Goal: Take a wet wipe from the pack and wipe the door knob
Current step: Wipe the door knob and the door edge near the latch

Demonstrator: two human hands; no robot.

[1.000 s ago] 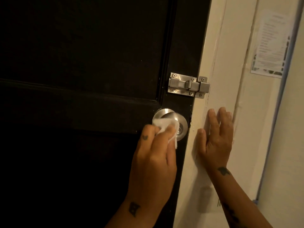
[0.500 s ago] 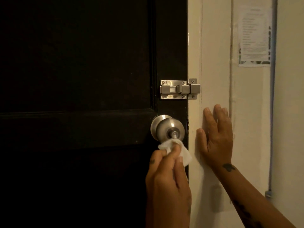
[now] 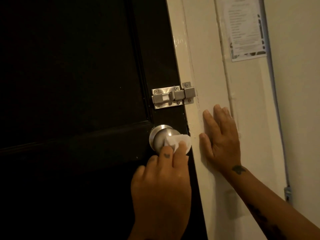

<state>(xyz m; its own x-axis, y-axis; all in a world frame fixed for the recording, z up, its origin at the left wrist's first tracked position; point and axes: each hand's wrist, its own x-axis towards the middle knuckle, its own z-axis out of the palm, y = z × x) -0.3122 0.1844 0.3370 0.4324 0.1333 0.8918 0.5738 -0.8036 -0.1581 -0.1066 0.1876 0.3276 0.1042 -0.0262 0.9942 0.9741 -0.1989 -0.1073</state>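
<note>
While the wet wipe [image 3: 174, 142] is pinched by the left hand [image 3: 162, 186] against the door knob [image 3: 160, 137], the right hand [image 3: 223, 141] is laid flat, fingers [image 3: 210, 120] loosely spread, on the door frame [image 3: 195, 66], apparently for support.

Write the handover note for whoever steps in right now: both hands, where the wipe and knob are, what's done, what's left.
Left hand: grip shut on the crumpled white wet wipe, pressing it against the right front of the round brushed-steel door knob on the black door.
Right hand: open, flat on the cream door frame, holding nothing.
Steel slide bolt above the knob: untouched.
Done: wipe taken, wiping under way.
Left: cover the knob's left side and collar. Wipe pack not in view.
</note>
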